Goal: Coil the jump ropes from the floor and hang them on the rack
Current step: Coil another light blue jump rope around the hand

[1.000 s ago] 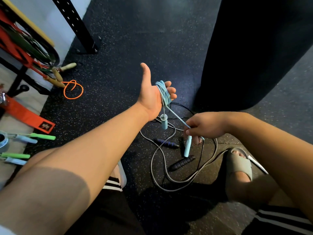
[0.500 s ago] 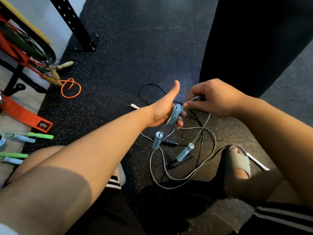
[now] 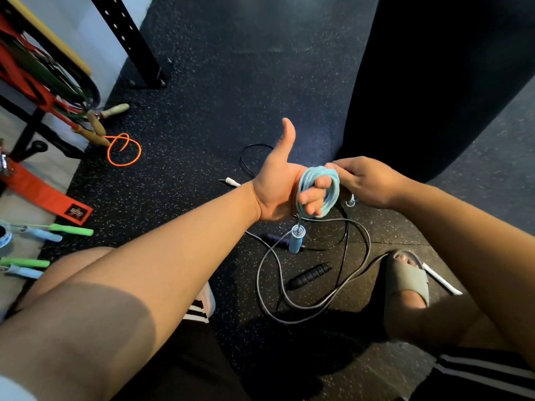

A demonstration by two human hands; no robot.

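Note:
A light blue jump rope (image 3: pixel 318 192) is wound in several loops around the fingers of my left hand (image 3: pixel 282 183), thumb up. One blue handle (image 3: pixel 296 240) dangles below that hand. My right hand (image 3: pixel 364 180) grips the far side of the coil; a second handle end (image 3: pixel 351 202) peeks out under it. On the floor beneath lies a grey jump rope (image 3: pixel 307 311) with black handles (image 3: pixel 308 275). The rack (image 3: pixel 37 68) stands at the far left with bands and ropes on it.
An orange rope (image 3: pixel 123 150) with wooden handles lies by the rack foot. Green and blue handles (image 3: pixel 55 231) lie at the left edge. A big black punching bag (image 3: pixel 434 82) stands at the right. My sandalled foot (image 3: pixel 406 280) is next to a white handle (image 3: pixel 440 280).
My left hand has turned palm toward me and the blue coil has grown by more turns. My right hand has brought the rope's last stretch and second handle up to the coil.

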